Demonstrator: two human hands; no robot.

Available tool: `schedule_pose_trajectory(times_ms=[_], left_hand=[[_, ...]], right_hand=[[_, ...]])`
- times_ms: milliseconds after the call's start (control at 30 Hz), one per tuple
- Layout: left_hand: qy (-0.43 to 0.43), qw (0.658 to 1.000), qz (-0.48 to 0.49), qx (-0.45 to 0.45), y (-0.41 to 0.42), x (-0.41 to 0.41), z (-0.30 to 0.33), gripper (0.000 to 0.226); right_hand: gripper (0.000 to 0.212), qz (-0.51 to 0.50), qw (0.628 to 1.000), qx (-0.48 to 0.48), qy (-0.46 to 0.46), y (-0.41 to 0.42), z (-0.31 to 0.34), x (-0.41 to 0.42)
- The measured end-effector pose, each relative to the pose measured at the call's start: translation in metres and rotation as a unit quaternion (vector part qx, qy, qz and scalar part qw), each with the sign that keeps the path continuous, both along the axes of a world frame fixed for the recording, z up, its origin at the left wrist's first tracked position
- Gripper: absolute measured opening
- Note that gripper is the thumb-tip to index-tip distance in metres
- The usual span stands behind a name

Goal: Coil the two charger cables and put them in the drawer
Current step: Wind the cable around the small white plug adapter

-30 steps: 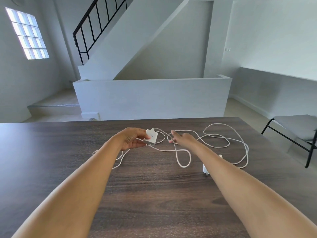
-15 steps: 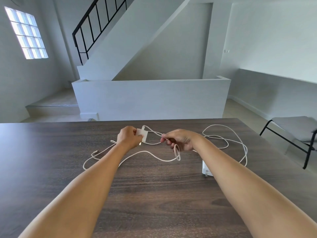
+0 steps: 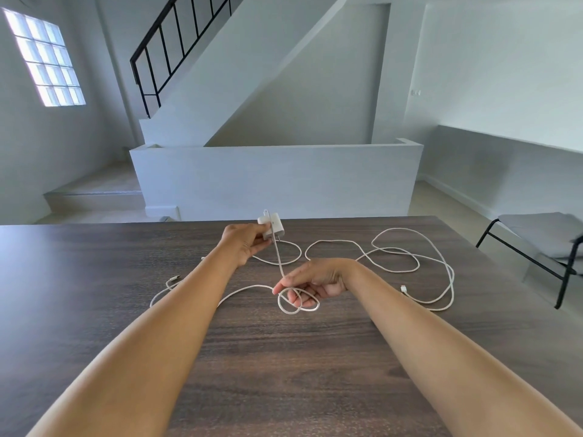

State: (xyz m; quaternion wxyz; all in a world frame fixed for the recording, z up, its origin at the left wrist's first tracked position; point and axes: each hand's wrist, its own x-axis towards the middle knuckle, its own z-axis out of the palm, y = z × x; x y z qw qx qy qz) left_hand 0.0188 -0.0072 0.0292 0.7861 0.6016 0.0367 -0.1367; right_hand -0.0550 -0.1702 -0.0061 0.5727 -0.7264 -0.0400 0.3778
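My left hand [image 3: 244,244] grips a white charger plug [image 3: 270,225], lifted above the dark wooden table [image 3: 284,357]. Its white cable [image 3: 279,260] runs taut down to my right hand [image 3: 310,282], which pinches it. A small loop of that cable [image 3: 298,302] hangs round my right fingers. The rest trails left to a connector [image 3: 173,280] lying on the table. A second white cable [image 3: 410,263] lies in loose curves at the right, its connector end [image 3: 404,289] near my right forearm. No drawer is in view.
A black-framed chair with a grey seat [image 3: 542,241] stands off the table's right edge. Beyond the far edge are a low white wall [image 3: 277,181] and a staircase with a black railing [image 3: 170,45].
My left hand has lifted the plug higher and further away. My right hand has drawn back toward me, pulling the cable taut and forming a small loop round its fingers.
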Motion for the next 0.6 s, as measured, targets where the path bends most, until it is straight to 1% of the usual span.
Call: schedule_pose_trajectory(times_ms=[100,167,267,433,533,567,600], left_hand=[[0.012,0.997,-0.073,-0.025,0.004,-0.002,0.005,0.012],[0.012,0.991,-0.128,-0.027,0.008,-0.002,0.007,0.011],[0.006,0.976,-0.216,-0.005,0.015,-0.002,0.010,0.011],[0.009,0.944,-0.314,0.098,0.023,0.002,0.010,0.014],[0.025,0.918,-0.367,0.150,0.027,0.002,0.011,0.018],[0.029,0.909,-0.384,0.163,0.028,0.002,0.011,0.021],[0.030,0.898,-0.400,0.178,0.029,0.001,0.012,0.026]], right_hand=[[0.034,-0.012,0.996,-0.079,-0.034,0.001,-0.005,0.000],[0.033,-0.042,0.985,-0.146,-0.084,0.001,-0.010,0.002],[0.030,-0.090,0.960,-0.213,-0.159,-0.001,-0.014,0.006],[0.027,-0.118,0.896,-0.334,-0.269,-0.014,-0.013,0.011],[0.033,-0.131,0.833,-0.426,-0.328,-0.021,-0.007,0.011],[0.035,-0.140,0.818,-0.440,-0.343,-0.023,-0.006,0.011],[0.035,-0.150,0.813,-0.440,-0.352,-0.026,-0.005,0.011]])
